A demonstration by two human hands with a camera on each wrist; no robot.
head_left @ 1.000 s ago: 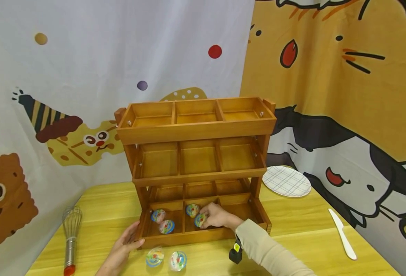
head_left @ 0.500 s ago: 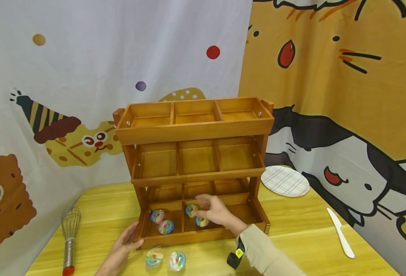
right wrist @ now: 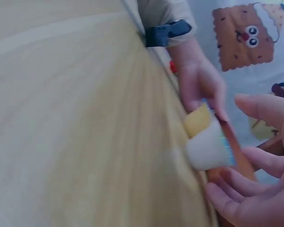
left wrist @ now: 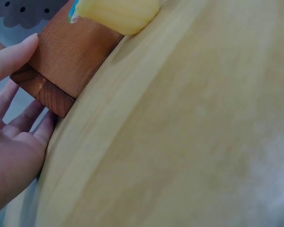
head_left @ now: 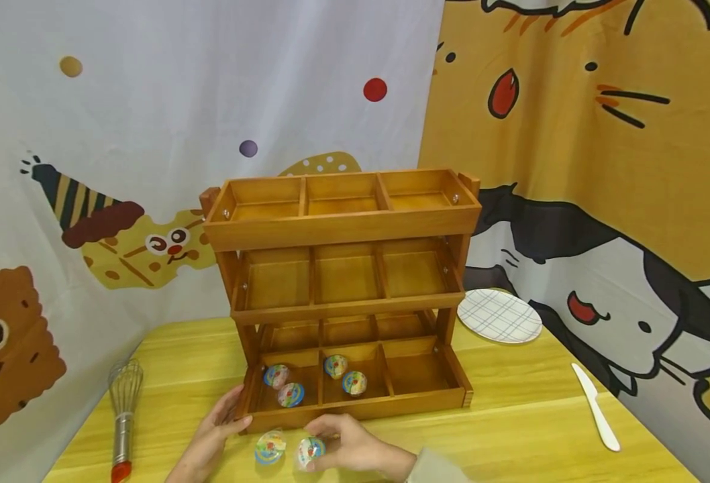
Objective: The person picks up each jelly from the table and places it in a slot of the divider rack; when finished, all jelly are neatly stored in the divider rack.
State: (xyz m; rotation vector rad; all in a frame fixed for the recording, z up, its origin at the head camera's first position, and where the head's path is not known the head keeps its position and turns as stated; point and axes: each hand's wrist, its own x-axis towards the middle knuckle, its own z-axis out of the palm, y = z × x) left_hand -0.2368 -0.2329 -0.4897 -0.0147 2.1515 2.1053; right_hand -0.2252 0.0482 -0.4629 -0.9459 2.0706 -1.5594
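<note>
My left hand point(head_left: 215, 429) holds the lower left front corner of a three-tier wooden display rack point(head_left: 343, 231). Its thumb lies on the front board and its fingers are along the side, as the left wrist view also shows. My right hand point(head_left: 358, 443) is spread around a white jelly cup point(head_left: 310, 451) on the table; a gap shows between thumb and fingers in the right wrist view. Just left of that cup stands a yellow jelly cup point(head_left: 270, 447). Two pinkish jelly cups point(head_left: 291, 395) sit in the bottom tier's left compartment, and two more jelly cups point(head_left: 354, 383) in its middle one.
A whisk point(head_left: 124, 422) lies at the table's left. To the right are a checked plate point(head_left: 500, 315) and a white knife point(head_left: 596, 406). Printed curtains point(head_left: 331, 80) hang behind the table point(head_left: 524, 409).
My right hand let go of a jelly cup in the bottom tier's middle compartment. It then came down and forward to the white cup on the table. My left hand stayed on the corner.
</note>
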